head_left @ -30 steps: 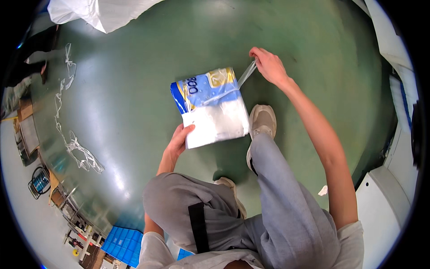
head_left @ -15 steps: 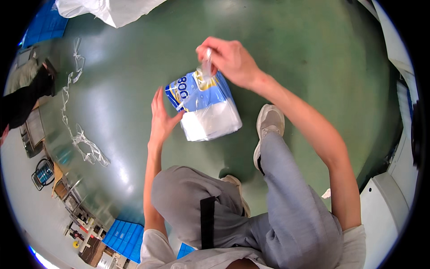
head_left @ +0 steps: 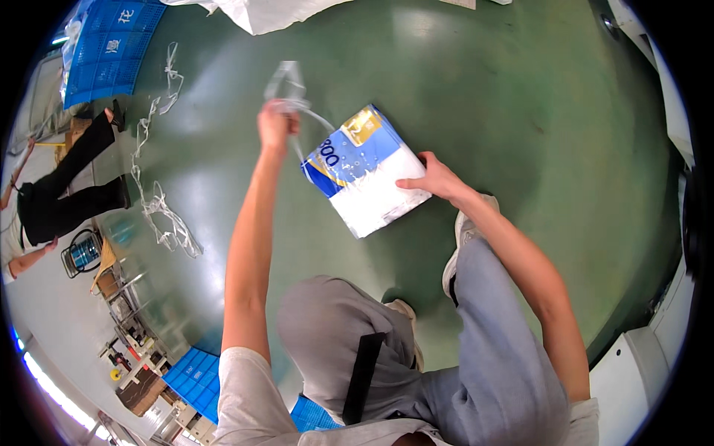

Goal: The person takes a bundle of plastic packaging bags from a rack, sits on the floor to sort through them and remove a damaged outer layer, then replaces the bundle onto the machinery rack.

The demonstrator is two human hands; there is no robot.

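A blue and white plastic-wrapped pack [head_left: 364, 175] with a yellow patch lies on the green floor in front of my feet, turned at a slant. My left hand [head_left: 278, 125] is closed around a whitish plastic strap [head_left: 288, 77] beyond the pack's far left corner. The strap loops up above the fist, and strands run back to the pack's far left edge. At the pack's right side, my right hand [head_left: 437, 180] grips it, thumb on the white top and fingers down along the side.
Tangled white strapping [head_left: 160, 208] trails over the floor on the left. A blue crate [head_left: 119, 52] is at the far left, another blue crate [head_left: 195, 380] at the near left. A person in black trousers [head_left: 59, 182] stands at left. White sheeting [head_left: 260, 15] lies at the far edge.
My right hand has left the pack's far edge and now holds its right side. The left hand has moved from the pack's left side to the strap, pulling it out leftward.
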